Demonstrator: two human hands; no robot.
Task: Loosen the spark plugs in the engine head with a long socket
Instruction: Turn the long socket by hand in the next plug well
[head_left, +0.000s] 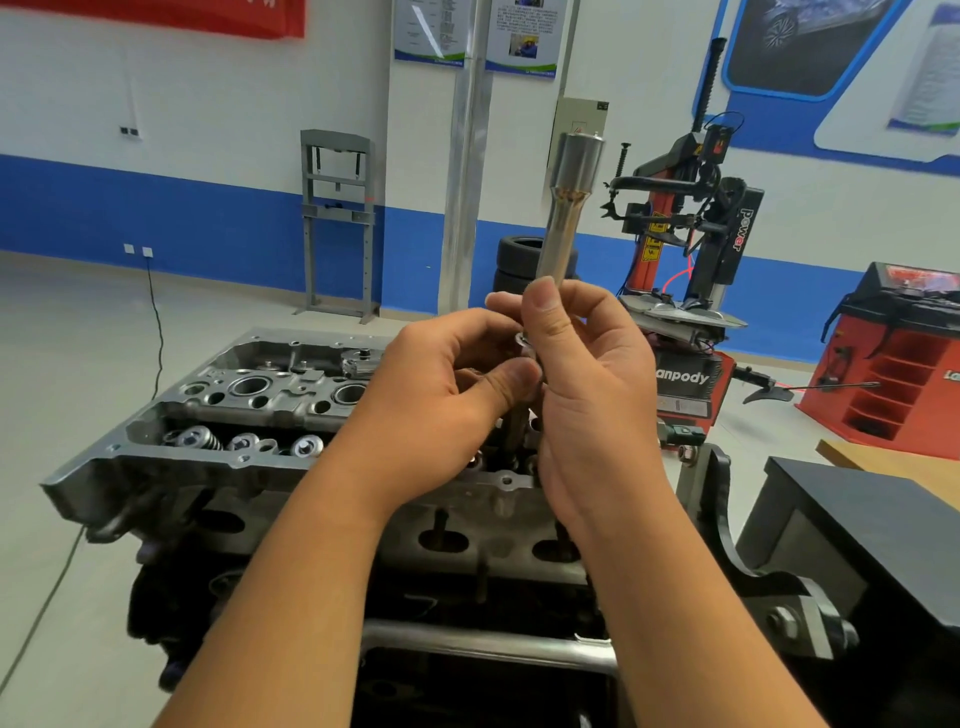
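The right hand (582, 374) pinches the lower shaft of the long socket (566, 208), thumb against curled fingers, holding it upright in the centre of the frame with its wider end on top. The left hand (457, 384) closes its thumb and fingers on something small and metallic at the socket's lower end; I cannot tell what it is. Held up like this, the tool looks to be under preparation, not yet in use. The engine head (249, 410) lies just below, lower left, its plug wells uncovered
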